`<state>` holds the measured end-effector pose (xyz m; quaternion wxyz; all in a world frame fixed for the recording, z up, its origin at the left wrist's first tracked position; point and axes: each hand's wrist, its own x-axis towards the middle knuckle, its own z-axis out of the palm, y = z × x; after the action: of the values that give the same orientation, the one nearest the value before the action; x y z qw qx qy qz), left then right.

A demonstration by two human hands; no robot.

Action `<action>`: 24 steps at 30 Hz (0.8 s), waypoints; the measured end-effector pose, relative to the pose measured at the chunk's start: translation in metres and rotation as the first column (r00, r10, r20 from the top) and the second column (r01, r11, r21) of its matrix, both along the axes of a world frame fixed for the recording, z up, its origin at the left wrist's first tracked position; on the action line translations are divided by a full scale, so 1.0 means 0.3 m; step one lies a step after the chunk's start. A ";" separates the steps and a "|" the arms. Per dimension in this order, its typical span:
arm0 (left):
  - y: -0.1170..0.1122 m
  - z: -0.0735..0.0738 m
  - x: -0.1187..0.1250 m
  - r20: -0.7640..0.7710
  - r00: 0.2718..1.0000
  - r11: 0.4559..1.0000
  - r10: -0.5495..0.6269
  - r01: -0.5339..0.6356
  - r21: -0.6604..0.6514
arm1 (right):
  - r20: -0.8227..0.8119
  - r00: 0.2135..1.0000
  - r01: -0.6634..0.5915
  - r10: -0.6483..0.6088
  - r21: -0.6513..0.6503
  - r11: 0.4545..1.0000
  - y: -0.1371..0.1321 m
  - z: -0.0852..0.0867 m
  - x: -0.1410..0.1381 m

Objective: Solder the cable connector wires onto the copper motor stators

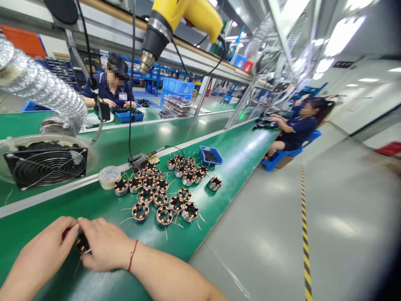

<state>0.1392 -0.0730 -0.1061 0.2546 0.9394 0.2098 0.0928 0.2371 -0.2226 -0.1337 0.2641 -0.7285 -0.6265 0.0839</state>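
Note:
Both hands meet low at the left over the green bench (219,196). My left hand (46,246) and my right hand (105,244) are both closed around one small wound motor stator (82,244), mostly hidden between the fingers. A red string circles my right wrist. Several more stators (163,194) with copper windings and loose wire leads stand in a cluster on the bench just beyond my hands.
A yellow heat gun (175,25) hangs overhead. A fan (46,165) with silver ducting stands at the left. A small blue bin (210,155) sits behind the stators. One person sits across the conveyor, another at the right end. Grey floor runs along the right.

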 end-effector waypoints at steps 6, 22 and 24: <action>-0.040 0.026 -0.064 0.057 0.998 0.974 0.033 -0.020 -0.225 | -0.128 0.992 -0.012 0.017 0.039 0.999 0.003 0.013 -0.003; -0.081 0.054 -0.153 0.362 0.841 0.807 0.402 -0.139 -0.574 | -0.197 0.979 0.063 -0.055 0.039 0.997 0.008 -0.020 -0.019; -0.135 0.023 -0.189 0.163 0.970 0.878 0.178 -0.082 -0.471 | -0.193 0.979 0.080 -0.071 0.040 0.996 0.008 -0.022 -0.021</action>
<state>0.0824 -0.1135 -0.0991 0.4833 0.8214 0.2620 0.1520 0.2309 -0.2201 -0.1403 0.3436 -0.7338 -0.5718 0.1286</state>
